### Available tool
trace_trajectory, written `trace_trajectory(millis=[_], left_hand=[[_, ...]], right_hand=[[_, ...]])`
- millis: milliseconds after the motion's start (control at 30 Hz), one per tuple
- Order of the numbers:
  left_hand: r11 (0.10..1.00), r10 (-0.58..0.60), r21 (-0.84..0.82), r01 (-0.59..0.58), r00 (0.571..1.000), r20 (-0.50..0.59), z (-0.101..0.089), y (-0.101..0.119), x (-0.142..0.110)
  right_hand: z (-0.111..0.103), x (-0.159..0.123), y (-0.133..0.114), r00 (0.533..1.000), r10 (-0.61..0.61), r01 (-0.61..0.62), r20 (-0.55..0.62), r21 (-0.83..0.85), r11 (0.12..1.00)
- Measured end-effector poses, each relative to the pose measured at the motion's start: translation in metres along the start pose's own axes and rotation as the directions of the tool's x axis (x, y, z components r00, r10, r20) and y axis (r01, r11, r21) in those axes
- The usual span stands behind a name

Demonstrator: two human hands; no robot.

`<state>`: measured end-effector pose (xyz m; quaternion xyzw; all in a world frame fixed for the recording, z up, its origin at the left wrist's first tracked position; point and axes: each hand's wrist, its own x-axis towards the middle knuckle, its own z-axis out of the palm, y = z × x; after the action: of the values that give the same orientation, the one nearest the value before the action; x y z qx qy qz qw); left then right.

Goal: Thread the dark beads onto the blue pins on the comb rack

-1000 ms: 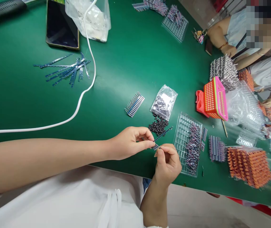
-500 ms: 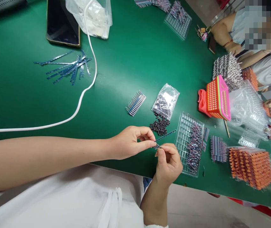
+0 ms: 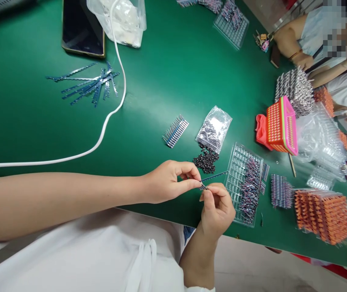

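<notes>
My left hand (image 3: 173, 181) pinches a thin dark-blue strip (image 3: 215, 176) between thumb and fingertips. One end of the strip sticks out to the right, towards a clear tray. My right hand (image 3: 217, 209) is closed in a pinch on a small dark piece with metallic edges (image 3: 203, 187), right at the left fingertips; its details are mostly hidden. Just above the hands lies a heap of small black parts (image 3: 206, 159), beside a clear plastic bag (image 3: 214, 129) of similar parts. A row of components with wire leads (image 3: 175, 131) rests up and to the left.
The clear compartment tray (image 3: 233, 178) holds many wired pieces. Further right stand an orange and pink basket (image 3: 276, 123) and stacked orange parts (image 3: 323, 215). Loose blue strips (image 3: 95, 83), a phone (image 3: 82, 30) and a white cable (image 3: 102, 136) lie left. Co-workers sit at upper right.
The view has shifted slightly. Both hands stay together in the same pinch, and the outer end of the blue strip has swung slightly downward. A co-worker's hand at the right has moved.
</notes>
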<state>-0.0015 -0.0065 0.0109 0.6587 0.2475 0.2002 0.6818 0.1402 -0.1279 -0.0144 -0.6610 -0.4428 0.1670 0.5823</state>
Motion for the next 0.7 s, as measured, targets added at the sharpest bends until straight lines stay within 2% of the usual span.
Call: trace_trajectory(millis=[433,533,700], left_hand=[[0.999,0.006,0.033,-0.006,1.0,-0.007,0.0,0.0,0.0],[0.998,-0.06,-0.023,0.059,0.998,-0.007,0.0,0.001,0.002],[0.963,-0.177,-0.195,0.183,0.983,0.052,0.002,0.002,0.002]], right_hand=[[-0.003,0.0,0.002,0.997,0.049,-0.047,0.052,-0.038,0.998],[-0.006,0.001,0.0,0.987,0.116,-0.119,0.112,0.018,0.993],[-0.011,0.004,-0.002,0.956,0.194,-0.234,0.221,0.171,0.957]])
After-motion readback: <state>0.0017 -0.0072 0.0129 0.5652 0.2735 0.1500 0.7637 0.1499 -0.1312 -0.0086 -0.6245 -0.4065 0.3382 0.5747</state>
